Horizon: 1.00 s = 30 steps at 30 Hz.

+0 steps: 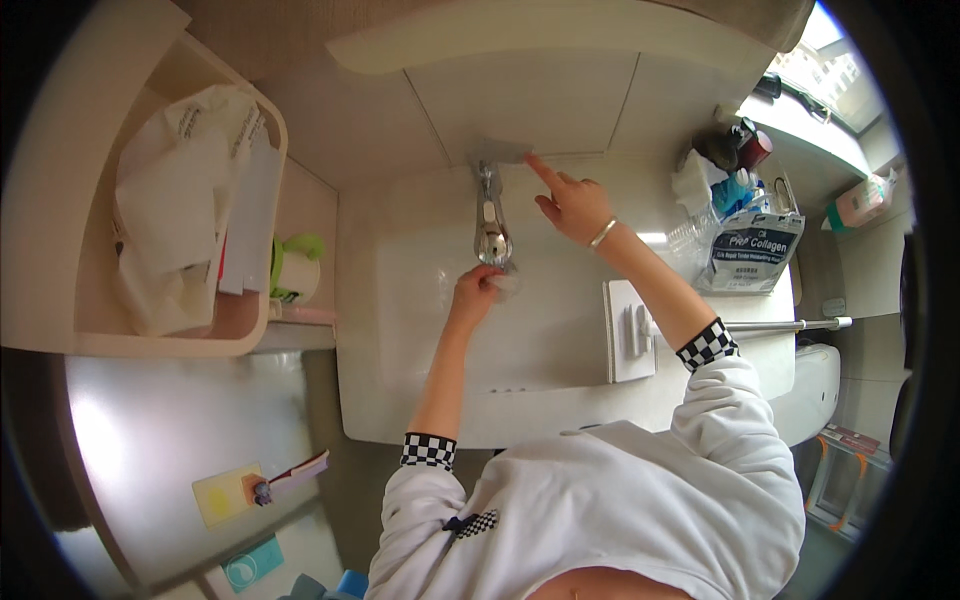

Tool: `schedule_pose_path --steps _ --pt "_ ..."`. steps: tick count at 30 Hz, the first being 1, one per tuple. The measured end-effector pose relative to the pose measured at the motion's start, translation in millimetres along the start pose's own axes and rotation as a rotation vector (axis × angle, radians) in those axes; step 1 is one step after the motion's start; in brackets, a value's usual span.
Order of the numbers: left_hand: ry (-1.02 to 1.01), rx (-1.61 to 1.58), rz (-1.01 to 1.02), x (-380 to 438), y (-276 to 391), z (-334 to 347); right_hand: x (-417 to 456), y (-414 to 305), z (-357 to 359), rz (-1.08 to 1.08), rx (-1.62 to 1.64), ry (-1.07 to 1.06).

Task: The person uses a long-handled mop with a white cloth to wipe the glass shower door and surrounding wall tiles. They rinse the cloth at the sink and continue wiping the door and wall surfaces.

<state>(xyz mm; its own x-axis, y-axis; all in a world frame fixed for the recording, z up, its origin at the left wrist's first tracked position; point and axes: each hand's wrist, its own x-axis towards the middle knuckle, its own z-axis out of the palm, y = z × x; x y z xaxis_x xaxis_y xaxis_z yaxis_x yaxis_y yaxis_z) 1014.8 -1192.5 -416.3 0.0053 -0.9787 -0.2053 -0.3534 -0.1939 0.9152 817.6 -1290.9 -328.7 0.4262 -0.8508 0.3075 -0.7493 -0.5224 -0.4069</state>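
A chrome faucet point(493, 236) rises at the back of a white washbasin point(405, 300). Just under its spout, my left hand point(474, 294) pinches a small translucent whitish thing point(508, 283), too blurred to name. My right hand point(576, 204) is behind and right of the faucet, with a bracelet point(603, 232) on the wrist. Its index finger points at the foot of the tiled wall point(525, 97), beside a greyish patch; whether the fingertip touches the wall, I cannot tell. No object shows in that hand. Below my right forearm, a flat mop head point(630, 334) rests over the basin.
The mop's metal pole point(780, 325) runs right towards a white toilet point(810, 382). A printed pouch point(752, 253) and several bottles point(735, 191) crowd the counter's right end. At left stand a pale bin point(274, 150) holding white bags and a green-and-white cup point(296, 266).
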Motion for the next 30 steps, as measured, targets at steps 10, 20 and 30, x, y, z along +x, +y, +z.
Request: schedule_pose_path --steps 10,20,30 --pt "0.230 -0.163 0.110 -37.0 -0.3 30.9 -98.3 -50.9 68.2 0.834 1.835 -0.631" --pt "-0.173 0.789 0.830 -56.0 52.0 2.5 -90.5 -26.0 64.4 0.431 1.415 -1.184" --pt "-0.180 1.041 0.906 -36.7 2.1 27.5 -93.6 -43.8 65.4 0.445 0.772 -1.285"
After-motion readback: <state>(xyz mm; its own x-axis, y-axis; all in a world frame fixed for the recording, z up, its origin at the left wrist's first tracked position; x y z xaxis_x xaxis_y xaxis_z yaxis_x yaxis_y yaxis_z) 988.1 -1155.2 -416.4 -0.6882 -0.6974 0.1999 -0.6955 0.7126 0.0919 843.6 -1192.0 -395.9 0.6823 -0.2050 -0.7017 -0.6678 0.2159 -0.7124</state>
